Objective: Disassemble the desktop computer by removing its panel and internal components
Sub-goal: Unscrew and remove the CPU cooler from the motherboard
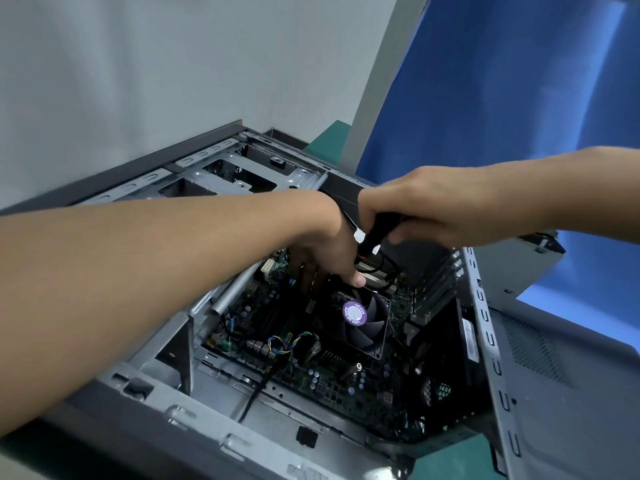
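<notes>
Fingers [369,216] of my right hand [415,206] clench a screwdriver [372,237]; left hand [325,251], grasp unclear, sits among cables [388,268] beside the fan [363,317].

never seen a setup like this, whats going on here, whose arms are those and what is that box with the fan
This is one picture from a camera worn on a person's head, looking down at their own hands. The box is a desktop computer case lying open on a green surface, with its motherboard and cooling fan showing. A grey side panel lies to the right. The right hand grips a black screwdriver with orange trim, pointed down into the case. The left hand reaches in beside the fan; whether it holds anything is hidden.
</notes>
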